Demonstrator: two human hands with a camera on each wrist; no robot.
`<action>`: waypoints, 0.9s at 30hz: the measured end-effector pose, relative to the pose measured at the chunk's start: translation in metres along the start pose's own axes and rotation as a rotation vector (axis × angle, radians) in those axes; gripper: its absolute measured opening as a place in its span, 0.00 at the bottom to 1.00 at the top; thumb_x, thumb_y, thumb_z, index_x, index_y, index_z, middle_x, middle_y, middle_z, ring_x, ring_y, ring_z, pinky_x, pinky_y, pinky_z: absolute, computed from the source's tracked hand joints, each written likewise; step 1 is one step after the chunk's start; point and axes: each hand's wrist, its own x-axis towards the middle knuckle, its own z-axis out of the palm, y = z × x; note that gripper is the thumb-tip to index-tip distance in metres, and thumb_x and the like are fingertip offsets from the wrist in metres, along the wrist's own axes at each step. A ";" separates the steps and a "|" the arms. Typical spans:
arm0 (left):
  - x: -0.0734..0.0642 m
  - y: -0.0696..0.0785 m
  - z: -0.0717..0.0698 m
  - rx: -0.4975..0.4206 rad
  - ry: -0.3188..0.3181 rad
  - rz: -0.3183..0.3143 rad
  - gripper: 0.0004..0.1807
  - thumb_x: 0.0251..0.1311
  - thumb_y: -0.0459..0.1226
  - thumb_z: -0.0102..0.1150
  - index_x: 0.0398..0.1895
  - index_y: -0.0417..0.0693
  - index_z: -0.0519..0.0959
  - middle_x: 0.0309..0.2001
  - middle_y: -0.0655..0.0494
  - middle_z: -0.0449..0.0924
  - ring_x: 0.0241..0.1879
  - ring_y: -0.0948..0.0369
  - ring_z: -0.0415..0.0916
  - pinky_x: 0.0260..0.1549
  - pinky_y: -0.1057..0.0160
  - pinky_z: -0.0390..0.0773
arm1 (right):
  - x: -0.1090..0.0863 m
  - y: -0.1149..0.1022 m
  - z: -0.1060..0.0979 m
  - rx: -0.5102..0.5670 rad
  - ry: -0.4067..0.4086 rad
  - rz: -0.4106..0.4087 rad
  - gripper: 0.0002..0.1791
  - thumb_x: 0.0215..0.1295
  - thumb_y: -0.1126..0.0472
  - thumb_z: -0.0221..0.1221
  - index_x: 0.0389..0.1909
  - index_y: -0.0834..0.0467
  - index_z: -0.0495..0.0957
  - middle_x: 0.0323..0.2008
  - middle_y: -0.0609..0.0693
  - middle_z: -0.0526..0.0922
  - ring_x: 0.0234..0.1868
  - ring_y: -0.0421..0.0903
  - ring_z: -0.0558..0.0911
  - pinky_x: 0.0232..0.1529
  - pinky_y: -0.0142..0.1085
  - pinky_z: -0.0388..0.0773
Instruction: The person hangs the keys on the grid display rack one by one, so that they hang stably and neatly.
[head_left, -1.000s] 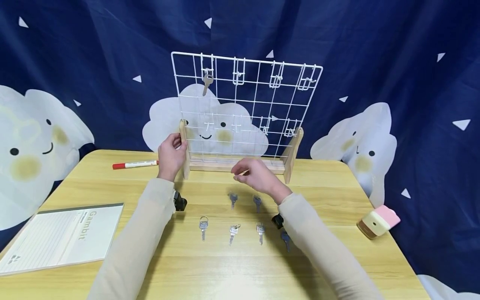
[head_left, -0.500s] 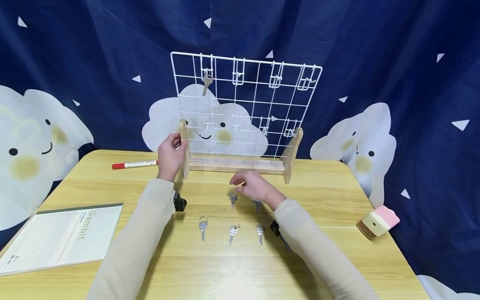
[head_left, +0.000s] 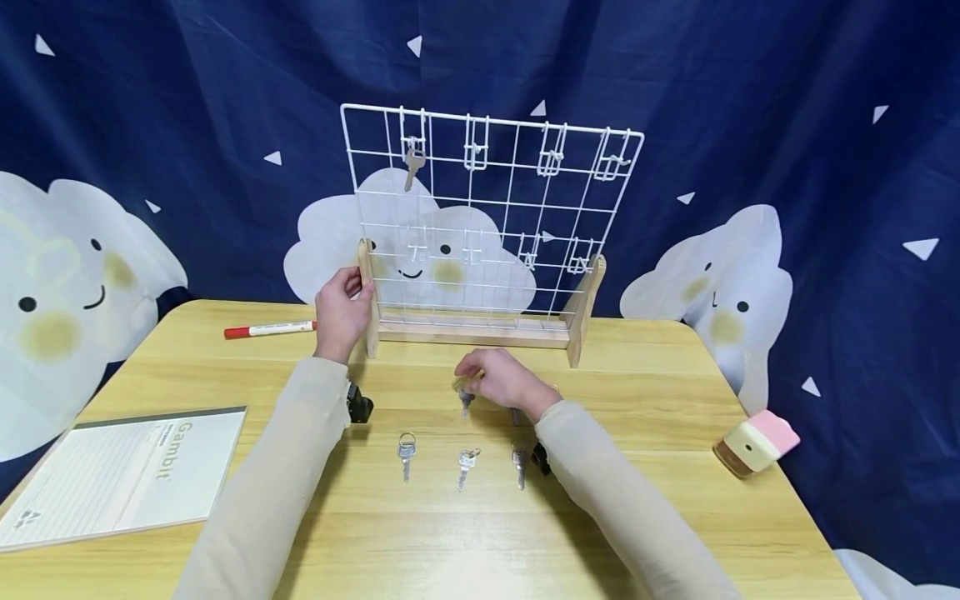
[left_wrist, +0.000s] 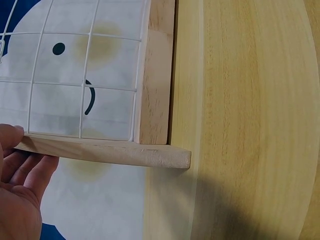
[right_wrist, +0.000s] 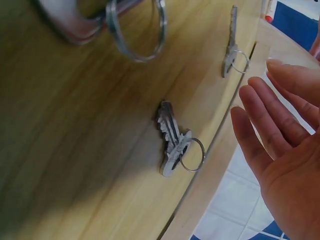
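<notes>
My left hand (head_left: 343, 312) pinches the wooden side post (head_left: 370, 333) of a white wire grid rack (head_left: 517, 200). In the left wrist view, thumb and fingers lie on either side of that post (left_wrist: 115, 154). My right hand (head_left: 498, 379) is over a key (head_left: 466, 403) with a ring on the table; the right wrist view shows its fingers extended, holding nothing, near a key (right_wrist: 230, 60). Another key (right_wrist: 175, 145) lies lower in that view. One key (head_left: 413, 169) hangs from the rack's upper left hook. In front lie a left key (head_left: 407, 457), a middle key (head_left: 464, 468) and a right key (head_left: 521, 468).
More white hooks (head_left: 551, 160) hang on the grid in two rows. A red-capped marker (head_left: 270, 330) lies left of the rack. At the left is a notebook (head_left: 142, 475); at the right edge stands a pink, cream and brown block (head_left: 756, 443). A blue curtain (head_left: 720, 100) hangs behind.
My right hand has come down and toward me from the rack's base, to the key. The left hand stays on the post.
</notes>
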 end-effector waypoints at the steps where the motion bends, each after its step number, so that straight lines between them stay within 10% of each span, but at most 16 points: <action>1: 0.000 0.000 0.000 0.001 0.000 0.000 0.20 0.67 0.31 0.58 0.60 0.34 0.74 0.57 0.38 0.77 0.57 0.50 0.75 0.57 0.58 0.76 | 0.001 0.001 0.001 -0.008 0.000 -0.003 0.13 0.61 0.71 0.64 0.48 0.63 0.82 0.42 0.51 0.84 0.46 0.47 0.80 0.51 0.36 0.79; 27: 0.000 -0.002 -0.001 0.017 -0.002 0.013 0.19 0.67 0.31 0.57 0.59 0.33 0.74 0.56 0.38 0.78 0.56 0.50 0.76 0.57 0.60 0.77 | 0.007 0.000 0.004 -0.084 -0.008 -0.012 0.04 0.63 0.68 0.64 0.32 0.56 0.83 0.30 0.43 0.83 0.35 0.39 0.80 0.43 0.32 0.80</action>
